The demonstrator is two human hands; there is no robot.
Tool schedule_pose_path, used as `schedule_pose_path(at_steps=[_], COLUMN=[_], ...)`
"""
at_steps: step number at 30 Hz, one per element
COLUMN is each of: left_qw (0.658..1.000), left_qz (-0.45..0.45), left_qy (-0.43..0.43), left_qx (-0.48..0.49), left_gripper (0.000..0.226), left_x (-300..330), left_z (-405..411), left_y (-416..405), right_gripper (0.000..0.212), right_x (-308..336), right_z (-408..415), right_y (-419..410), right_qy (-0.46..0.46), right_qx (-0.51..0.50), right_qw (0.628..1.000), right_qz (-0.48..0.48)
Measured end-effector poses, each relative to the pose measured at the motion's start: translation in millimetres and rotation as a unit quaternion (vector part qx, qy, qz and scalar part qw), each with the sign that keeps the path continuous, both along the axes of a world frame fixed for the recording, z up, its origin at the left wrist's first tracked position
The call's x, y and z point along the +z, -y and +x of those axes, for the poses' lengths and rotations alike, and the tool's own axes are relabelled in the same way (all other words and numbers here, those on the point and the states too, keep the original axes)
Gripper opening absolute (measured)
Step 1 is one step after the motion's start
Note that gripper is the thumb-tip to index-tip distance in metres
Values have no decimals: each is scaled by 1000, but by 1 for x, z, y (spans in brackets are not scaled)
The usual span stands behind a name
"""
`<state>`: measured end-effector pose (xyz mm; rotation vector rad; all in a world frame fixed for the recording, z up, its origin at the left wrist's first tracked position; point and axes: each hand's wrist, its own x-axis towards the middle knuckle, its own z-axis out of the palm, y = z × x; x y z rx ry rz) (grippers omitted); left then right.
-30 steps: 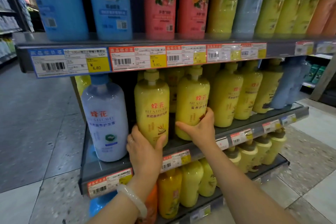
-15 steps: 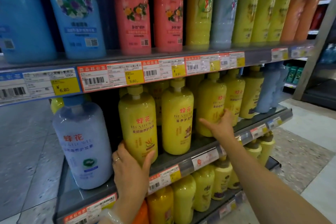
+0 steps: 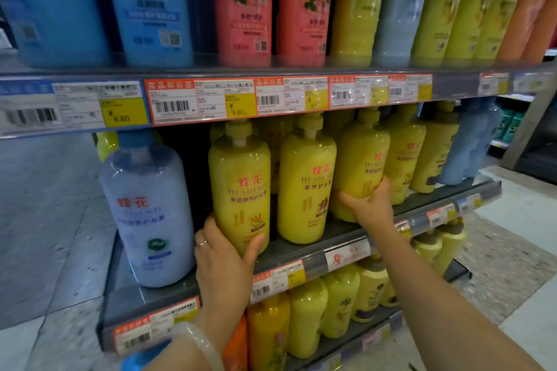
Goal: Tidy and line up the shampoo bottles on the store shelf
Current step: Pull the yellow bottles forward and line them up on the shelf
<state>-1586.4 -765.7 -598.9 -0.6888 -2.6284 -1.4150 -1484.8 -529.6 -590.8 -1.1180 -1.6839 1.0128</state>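
**Price tags and floor around the shelf**

Price tags [image 3: 202, 101] with black barcodes and yellow squares run along the front edge of the upper shelf. More small tags [image 3: 278, 280] sit on the front edge of the middle shelf. A grey tiled floor [image 3: 45, 220] shows at the left. Green packs [image 3: 509, 126] stand far off at the right.

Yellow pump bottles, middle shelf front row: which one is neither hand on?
The second yellow pump bottle from the left. The left hand grips its left neighbour; the right hand holds its right neighbour.
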Motion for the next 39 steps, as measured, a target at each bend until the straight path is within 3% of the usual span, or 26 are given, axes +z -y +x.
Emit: schedule_pose_path(at_steps=[12, 19, 22, 31, 39], left_qw=[1000, 999, 999, 999, 998], left_qz=[-1, -17, -28, -49, -53], left_qy=[-1, 13, 9, 13, 18], left_qx=[-15, -24, -19, -17, -5], left_gripper=[90, 89, 88, 88, 90], left_x=[2, 2, 2, 3, 3], left_z=[0, -2, -2, 0, -1], left_y=[4, 5, 4, 3, -1], right_gripper=[106, 73, 71, 57, 89], right_x=[0, -10, -8, 7, 28], right_z=[7, 36, 50, 61, 41], right_y=[18, 36, 32, 0, -56], right_qy=[30, 93, 125, 74, 34], right_qx=[9, 23, 30, -22, -61], right_qw=[999, 995, 992, 997, 996], right_qz=[-22, 9, -1, -3, -52])
